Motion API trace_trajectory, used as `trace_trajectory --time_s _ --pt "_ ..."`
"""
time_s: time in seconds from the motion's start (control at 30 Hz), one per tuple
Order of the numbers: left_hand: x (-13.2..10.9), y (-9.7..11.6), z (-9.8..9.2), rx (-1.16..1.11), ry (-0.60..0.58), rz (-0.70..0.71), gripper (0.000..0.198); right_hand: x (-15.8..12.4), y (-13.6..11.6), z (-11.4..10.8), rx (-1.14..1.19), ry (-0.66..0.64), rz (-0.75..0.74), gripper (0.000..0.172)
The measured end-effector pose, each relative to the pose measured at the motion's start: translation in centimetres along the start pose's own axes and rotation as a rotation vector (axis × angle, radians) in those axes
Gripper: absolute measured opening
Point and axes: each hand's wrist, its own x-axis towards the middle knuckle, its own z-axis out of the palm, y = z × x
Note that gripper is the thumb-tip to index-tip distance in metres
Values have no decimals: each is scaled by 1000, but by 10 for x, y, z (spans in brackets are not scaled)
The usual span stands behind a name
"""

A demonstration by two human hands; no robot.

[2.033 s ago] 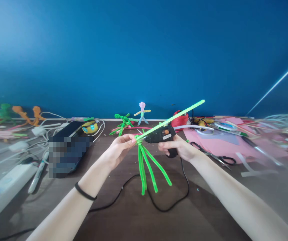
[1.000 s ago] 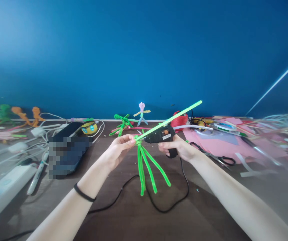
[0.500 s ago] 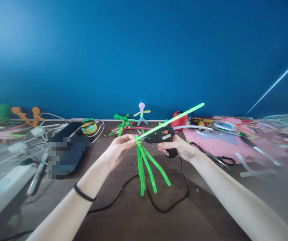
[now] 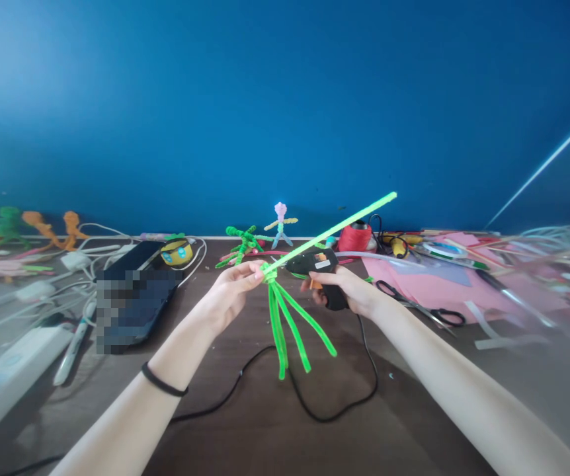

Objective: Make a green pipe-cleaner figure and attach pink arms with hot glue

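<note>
My left hand [image 4: 233, 291] pinches the top of a bundle of green pipe cleaners [image 4: 289, 317], whose several strands hang down and fan out above the table. From the pinched spot a lighter green pipe cleaner [image 4: 339, 229] slants up to the right. My right hand [image 4: 349, 289] is wrapped round the handle of a black glue gun [image 4: 322, 263]. The gun's nozzle points left, close to the top of the bundle; whether it touches cannot be made out. A black cord [image 4: 364, 396] runs from the gun's handle across the table.
Scissors [image 4: 421, 305] and pink paper [image 4: 404, 281] lie on the right, with a red thread spool [image 4: 354, 238] behind. Pipe-cleaner figures [image 4: 280, 225] stand along the blue wall. To the left are a dark pouch-like item [image 4: 166, 297], a marker [image 4: 74, 350], white cables and a power strip [image 4: 17, 383].
The bundle and my left hand have shifted slightly left and up. The glue gun has drawn a little left and its nozzle end shows more clearly beneath the light green pipe cleaner.
</note>
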Motion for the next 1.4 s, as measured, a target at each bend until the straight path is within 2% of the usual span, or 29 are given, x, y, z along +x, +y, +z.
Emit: trace_trajectory --time_s 0.1,0.2,0.4,0.5,0.63,0.7,0.8,0.87,0.93,1.0,1.03,1.1,1.17,1.23,1.3,1.4 --pt "0 0 1 -9 27 16 18 2 5 -2 8 61 161 22" --pt "0 0 1 -8 32 28 17 3 7 -2 -49 25 265 29" --pt "-1 3 2 -4 -18 32 15 5 12 1 -239 22 322 39" --pt "-2 3 3 3 -42 26 14 6 13 2 -494 64 295 46" --pt "-3 1 4 9 -66 20 13 2 10 6 -1111 172 204 58" --pt "-3 0 3 19 -91 10 12 0 8 8 -1329 195 213 61" --pt "-3 -1 2 20 -121 2 12 -1 6 11 -1458 186 234 59" --pt "-3 -2 2 18 -130 -3 12 -1 5 10 -1501 238 187 53" --pt "-4 -1 3 24 -125 -9 12 -2 3 9 -1449 294 71 44" --pt "-5 0 5 37 -112 -13 13 -3 -1 10 -1221 274 -103 29" --pt "-5 1 7 46 -108 -21 13 -5 -4 12 -1044 230 -194 23" --pt "-7 1 9 66 -106 -46 14 -9 -9 18 -660 116 -335 25" --pt "-8 0 11 91 -120 -57 15 -15 -14 26 -395 27 -378 29" --pt "-8 -2 12 117 -144 -48 15 -20 -18 33 -280 16 -433 24" --pt "-7 -5 12 143 -161 -36 15 -23 -21 36 -271 42 -468 18" --pt "-6 -8 11 163 -162 -30 15 -25 -21 37 -298 67 -482 17"
